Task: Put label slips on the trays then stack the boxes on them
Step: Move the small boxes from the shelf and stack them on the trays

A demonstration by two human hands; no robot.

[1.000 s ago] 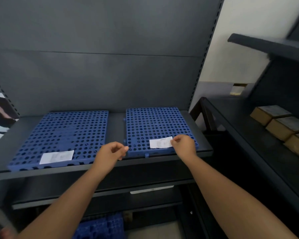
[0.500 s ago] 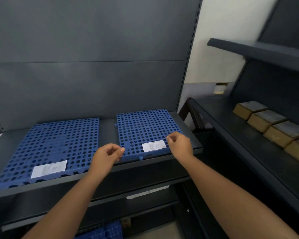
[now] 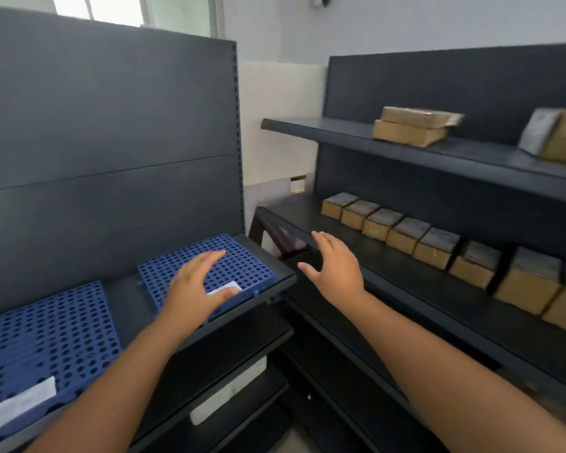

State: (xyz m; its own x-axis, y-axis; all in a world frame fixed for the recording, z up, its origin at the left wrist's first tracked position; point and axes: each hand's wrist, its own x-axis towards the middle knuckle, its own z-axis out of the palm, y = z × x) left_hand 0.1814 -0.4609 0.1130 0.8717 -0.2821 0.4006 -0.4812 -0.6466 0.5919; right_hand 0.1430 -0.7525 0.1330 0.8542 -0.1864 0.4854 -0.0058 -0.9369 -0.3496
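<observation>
Open air between right hand (image 3: 335,273) and box row (image 3: 406,235); upper shelf (image 3: 455,155) overhead.

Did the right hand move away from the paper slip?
Yes. The right hand left the label slip on the blue tray and moved rightward toward the boxes.

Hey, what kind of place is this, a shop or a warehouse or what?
Probably a stockroom or small warehouse: dark metal shelving with slotted uprights, rows of taped cardboard boxes, and blue perforated trays carrying paper label slips.
</observation>
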